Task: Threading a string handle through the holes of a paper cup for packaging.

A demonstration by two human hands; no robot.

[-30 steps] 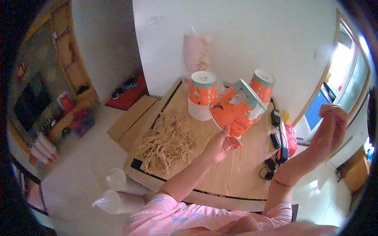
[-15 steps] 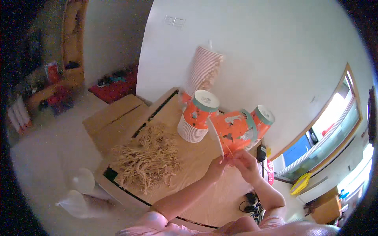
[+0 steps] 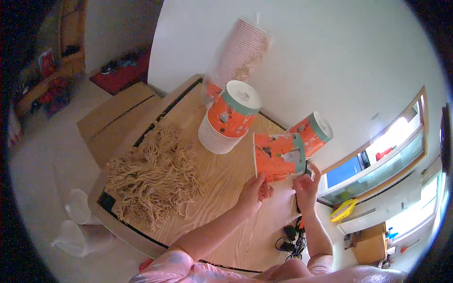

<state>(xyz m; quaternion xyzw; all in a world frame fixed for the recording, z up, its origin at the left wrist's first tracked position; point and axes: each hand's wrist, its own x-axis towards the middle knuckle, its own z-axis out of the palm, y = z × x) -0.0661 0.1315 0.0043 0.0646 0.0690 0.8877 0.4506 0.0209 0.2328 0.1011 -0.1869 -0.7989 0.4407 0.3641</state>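
Observation:
A large orange paper cup (image 3: 278,155) with a green base band and small printed figures lies sideways over the table, rim toward the left. My left hand (image 3: 257,192) is closed at its lower rim, fingers curled under. At the base end, my right hand (image 3: 306,185) has thumb and fingers on the cup's lower edge. To the left stands an upside-down cup stack (image 3: 231,118). Behind the held cup is another upside-down orange cup (image 3: 314,134), partly covered by it. A heap of beige strings (image 3: 155,177) spreads on the table's left side.
The wood-grain table (image 3: 226,212) has a dark edge strip. A tall bagged stack of cups (image 3: 240,52) leans by the wall. A cardboard box (image 3: 118,122) adjoins the left side. Black cables (image 3: 290,240) lie at the near right. White plastic bags (image 3: 78,236) are on the floor.
My hands, close together at the cup's rim before, are now apart, the right one moved to the base end. The cup has turned more level, and the whole view has shifted.

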